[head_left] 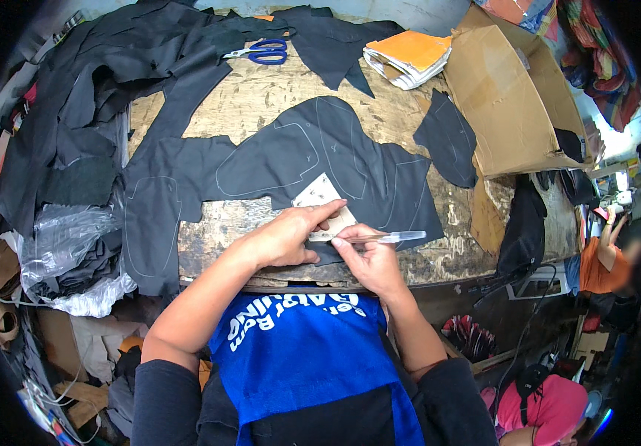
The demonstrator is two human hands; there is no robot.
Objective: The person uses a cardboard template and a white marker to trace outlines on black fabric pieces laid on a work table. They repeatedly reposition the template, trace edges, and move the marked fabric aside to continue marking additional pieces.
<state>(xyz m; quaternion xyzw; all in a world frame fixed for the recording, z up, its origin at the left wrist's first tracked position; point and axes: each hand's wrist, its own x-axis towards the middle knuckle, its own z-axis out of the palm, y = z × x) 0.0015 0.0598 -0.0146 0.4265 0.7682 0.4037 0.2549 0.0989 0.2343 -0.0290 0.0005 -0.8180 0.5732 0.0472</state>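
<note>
A black leather-like piece [261, 157] with several thin light outlines drawn on it lies across the wooden table. On its near edge rests a pale card template [316, 192] with small dark marks. My left hand [287, 232] lies over the template, its index finger stretched across it and the thumb apart, pressing it down. My right hand [374, 264] pinches a pen [402, 237] with a clear barrel and a whitish end pointing right. The pen's writing end is at the template's near edge; my fingers partly hide it.
Blue-handled scissors [267, 52] lie at the far side. Orange-topped folded sheets [409, 56] sit beside an open cardboard box [502, 104]. Black material [75, 111] is heaped at left, above a clear plastic bag [68, 245]. Two other people are at the right, one wearing orange [600, 264].
</note>
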